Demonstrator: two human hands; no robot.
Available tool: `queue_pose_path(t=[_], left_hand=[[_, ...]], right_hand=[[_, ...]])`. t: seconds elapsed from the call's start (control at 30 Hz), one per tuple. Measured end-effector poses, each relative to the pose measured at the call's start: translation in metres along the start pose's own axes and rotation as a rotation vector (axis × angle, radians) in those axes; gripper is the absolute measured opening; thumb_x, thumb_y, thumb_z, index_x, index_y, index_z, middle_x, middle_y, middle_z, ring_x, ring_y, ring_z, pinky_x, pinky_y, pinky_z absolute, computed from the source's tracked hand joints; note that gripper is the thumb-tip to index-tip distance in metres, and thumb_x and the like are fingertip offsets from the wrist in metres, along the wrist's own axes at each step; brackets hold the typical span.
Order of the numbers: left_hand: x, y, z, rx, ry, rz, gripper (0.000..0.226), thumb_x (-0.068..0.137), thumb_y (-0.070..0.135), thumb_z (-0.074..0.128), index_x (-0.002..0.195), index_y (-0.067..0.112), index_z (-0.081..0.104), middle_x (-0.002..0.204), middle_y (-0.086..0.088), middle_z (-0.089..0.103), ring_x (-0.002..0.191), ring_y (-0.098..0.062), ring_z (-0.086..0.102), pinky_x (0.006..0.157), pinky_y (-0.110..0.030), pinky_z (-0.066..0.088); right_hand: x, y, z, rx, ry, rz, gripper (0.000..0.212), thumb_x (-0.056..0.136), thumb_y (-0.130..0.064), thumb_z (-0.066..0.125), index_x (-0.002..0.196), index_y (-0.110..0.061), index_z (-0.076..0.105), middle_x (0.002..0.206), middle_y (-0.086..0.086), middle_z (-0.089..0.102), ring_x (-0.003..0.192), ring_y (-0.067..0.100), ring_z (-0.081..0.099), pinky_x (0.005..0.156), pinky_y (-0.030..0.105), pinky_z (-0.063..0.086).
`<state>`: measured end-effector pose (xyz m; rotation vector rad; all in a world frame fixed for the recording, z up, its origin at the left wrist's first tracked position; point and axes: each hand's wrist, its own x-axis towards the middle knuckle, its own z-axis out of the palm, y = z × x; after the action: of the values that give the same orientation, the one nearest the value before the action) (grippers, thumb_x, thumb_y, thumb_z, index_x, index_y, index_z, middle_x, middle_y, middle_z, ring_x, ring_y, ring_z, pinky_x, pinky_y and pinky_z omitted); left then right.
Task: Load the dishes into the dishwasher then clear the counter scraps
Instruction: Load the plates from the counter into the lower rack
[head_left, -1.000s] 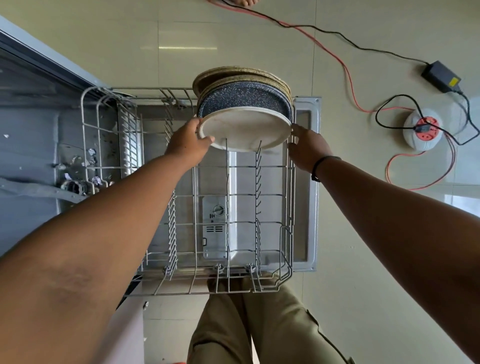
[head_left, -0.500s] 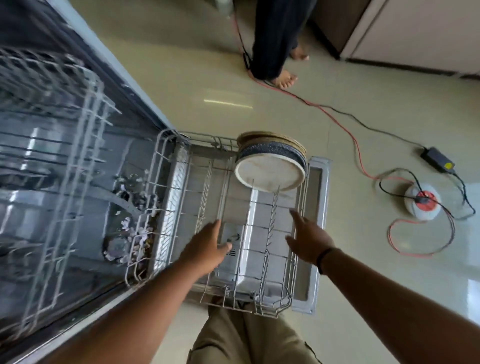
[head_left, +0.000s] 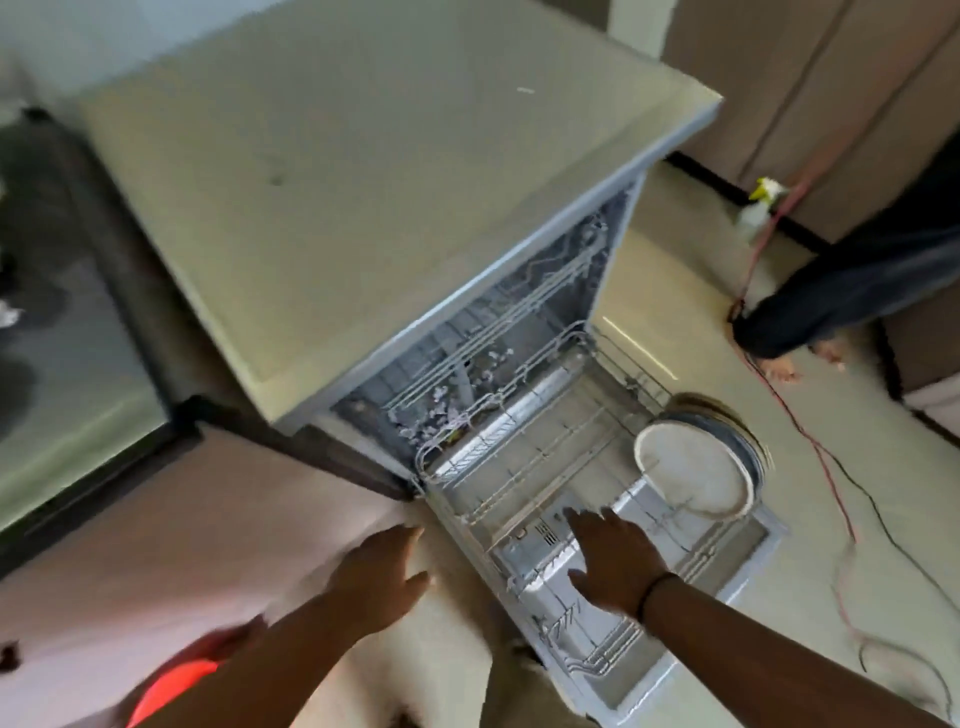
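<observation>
Beside the dishwasher (head_left: 395, 218), red cable (head_left: 810, 441) crosses the floor (head_left: 649, 270).

This was a home kitchen. A freestanding dishwasher (head_left: 519, 364) stood open with its wire lower rack (head_left: 545, 467) pulled out and plates (head_left: 696, 467) racked in it, a dark glass cooktop (head_left: 67, 332) lay on the left, and beige cabinet doors (head_left: 810, 104) lined the glossy tiled floor (head_left: 675, 270).
</observation>
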<state>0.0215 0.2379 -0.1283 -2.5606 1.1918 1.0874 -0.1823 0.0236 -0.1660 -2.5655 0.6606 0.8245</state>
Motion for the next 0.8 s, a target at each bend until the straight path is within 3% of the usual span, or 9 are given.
queue_pose_path(t=[0.17,0.37,0.53,0.7,0.8], left_hand=[[-0.074,-0.075,0.031,-0.119,0.064,-0.127,0.07,0.093,0.056,0.041,0.151,0.025,0.018,0.158,0.0,0.02,0.143,-0.018,0.023,0.116,-0.033,0.021],[-0.206,-0.174,0.062,-0.303,0.246,-0.257,0.07,0.091,0.057,0.044,0.149,0.023,0.025,0.155,0.0,0.028,0.14,-0.019,0.028,0.114,-0.034,0.024],[-0.336,-0.261,0.078,-0.364,0.455,-0.46,0.064,0.087,0.054,0.05,0.142,0.024,0.036,0.146,-0.001,0.041,0.133,-0.023,0.038,0.108,-0.034,0.031],[-0.428,-0.31,0.085,-0.466,0.698,-0.67,0.066,0.091,0.055,0.046,0.148,0.026,0.027,0.155,0.001,0.027,0.142,-0.017,0.024,0.115,-0.031,0.018],[-0.469,-0.327,0.074,-0.489,0.903,-0.757,0.064,0.092,0.055,0.044,0.147,0.025,0.029,0.154,0.004,0.03,0.14,-0.01,0.026,0.113,-0.023,0.016]], right_hand=[[-0.001,-0.098,-0.023,-0.182,-0.002,-0.173,0.078,0.092,-0.049,0.046,0.153,-0.02,0.006,0.157,0.006,0.022,0.145,0.028,0.015,0.116,0.043,0.02],[-0.026,-0.28,-0.012,-0.36,-0.006,-0.395,0.078,0.09,-0.051,0.047,0.153,-0.02,0.013,0.153,0.006,0.03,0.141,0.029,0.024,0.112,0.041,0.026],[-0.058,-0.458,0.006,-0.474,0.011,-0.701,0.078,0.089,-0.056,0.047,0.152,-0.022,0.015,0.152,0.002,0.031,0.142,0.025,0.023,0.113,0.038,0.028],[-0.098,-0.609,0.007,-0.528,0.076,-1.026,0.074,0.086,-0.056,0.049,0.149,-0.025,0.024,0.147,0.001,0.038,0.137,0.025,0.031,0.112,0.038,0.029],[-0.124,-0.677,-0.006,-0.489,0.098,-1.213,0.071,0.086,-0.056,0.046,0.147,-0.024,0.027,0.143,0.0,0.042,0.133,0.022,0.035,0.11,0.037,0.031]])
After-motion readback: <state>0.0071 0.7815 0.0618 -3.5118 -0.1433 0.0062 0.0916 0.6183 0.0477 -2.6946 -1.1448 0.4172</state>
